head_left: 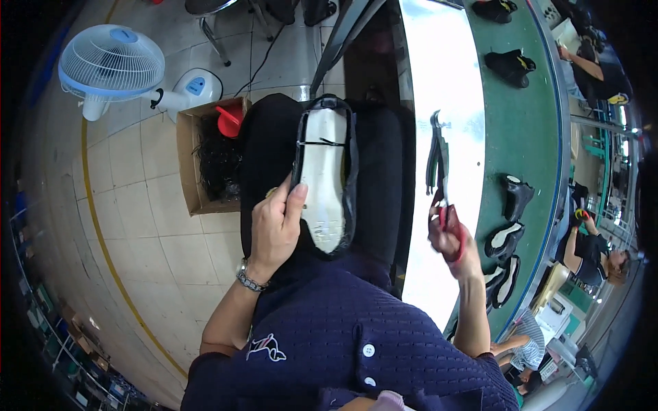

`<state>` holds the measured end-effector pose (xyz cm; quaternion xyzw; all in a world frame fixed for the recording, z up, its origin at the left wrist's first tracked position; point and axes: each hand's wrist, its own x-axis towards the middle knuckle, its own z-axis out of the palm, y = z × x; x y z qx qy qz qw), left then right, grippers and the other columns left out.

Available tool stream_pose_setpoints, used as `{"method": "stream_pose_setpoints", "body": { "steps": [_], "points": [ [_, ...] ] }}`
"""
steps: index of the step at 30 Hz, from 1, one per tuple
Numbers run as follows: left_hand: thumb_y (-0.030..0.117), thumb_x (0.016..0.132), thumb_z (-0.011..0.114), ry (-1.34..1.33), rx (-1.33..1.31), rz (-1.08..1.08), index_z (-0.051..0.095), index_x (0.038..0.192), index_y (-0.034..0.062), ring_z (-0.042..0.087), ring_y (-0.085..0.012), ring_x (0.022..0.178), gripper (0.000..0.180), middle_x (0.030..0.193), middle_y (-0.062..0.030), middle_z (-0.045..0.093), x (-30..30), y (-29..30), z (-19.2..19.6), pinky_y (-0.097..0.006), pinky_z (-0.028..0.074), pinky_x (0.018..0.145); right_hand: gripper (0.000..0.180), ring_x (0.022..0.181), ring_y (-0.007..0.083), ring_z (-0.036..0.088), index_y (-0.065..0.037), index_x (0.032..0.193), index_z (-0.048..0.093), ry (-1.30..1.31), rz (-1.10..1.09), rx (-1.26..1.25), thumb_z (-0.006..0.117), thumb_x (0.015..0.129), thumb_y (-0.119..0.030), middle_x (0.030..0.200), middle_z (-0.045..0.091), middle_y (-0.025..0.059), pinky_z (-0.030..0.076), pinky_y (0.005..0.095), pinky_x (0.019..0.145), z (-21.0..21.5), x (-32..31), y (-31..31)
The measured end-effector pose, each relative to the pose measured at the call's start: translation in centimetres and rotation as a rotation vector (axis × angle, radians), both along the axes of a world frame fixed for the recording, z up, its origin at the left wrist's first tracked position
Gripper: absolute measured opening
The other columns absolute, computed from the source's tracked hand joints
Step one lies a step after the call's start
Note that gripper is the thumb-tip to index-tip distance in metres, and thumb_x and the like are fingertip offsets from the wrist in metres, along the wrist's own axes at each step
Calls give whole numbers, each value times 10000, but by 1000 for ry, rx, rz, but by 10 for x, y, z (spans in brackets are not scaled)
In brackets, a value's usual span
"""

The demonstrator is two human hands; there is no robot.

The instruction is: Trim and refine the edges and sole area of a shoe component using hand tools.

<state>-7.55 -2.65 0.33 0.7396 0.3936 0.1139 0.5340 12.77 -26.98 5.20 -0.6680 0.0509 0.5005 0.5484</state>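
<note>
A black shoe upper (pixel 350 171) rests on my lap, bottom side up, its pale insole board (pixel 324 185) facing me. A thin dark cord (pixel 322 143) crosses the board near its far end. My left hand (pixel 274 219) grips the shoe upper by its left edge, thumb on top and fingers beneath. Over the shiny bench on the right, my right hand (pixel 454 243) is closed around red-handled scissors (pixel 452 229), blades pointing away from me. Beside the blades is a pair of pincers (pixel 434 154), its jaws at the far end; it looks to be on the bench.
Left of my legs stands a cardboard box (pixel 195 164) of dark scraps with a red scoop-like thing (pixel 229 122) in it. A fan (pixel 113 65) is behind it. Several black shoes ride the green conveyor belt (pixel 521 137) past the bench (pixel 449 82). Other people work beyond.
</note>
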Motion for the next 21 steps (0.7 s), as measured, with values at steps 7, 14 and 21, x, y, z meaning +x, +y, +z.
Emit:
{"method": "stream_pose_setpoints", "body": {
  "steps": [7,14,21],
  "points": [
    [301,986,534,-108,91,11,512,1299,-61,614,-316,1023,479,1158,-245,590,5,-4,-8,-368,484,849,978,692,45,534,-19,1289,496,389,400,183,747,644,-710,811,518,-45,416,158,599,39,-54,48],
    [324,958,548,-204,230,58,362,1391,-86,472,-427,1254,624,1400,-289,419,33,-8,-27,-442,401,1032,623,543,86,478,-59,934,545,286,386,104,344,960,-648,668,466,-15,388,219,463,15,-73,82],
    [275,900,646,-246,455,97,452,1359,-62,451,-416,1280,602,1430,-272,395,45,8,-11,-435,402,1035,479,582,67,462,-59,762,538,-399,444,-113,607,919,-505,614,454,3,406,244,520,6,-87,59]
  ]
}}
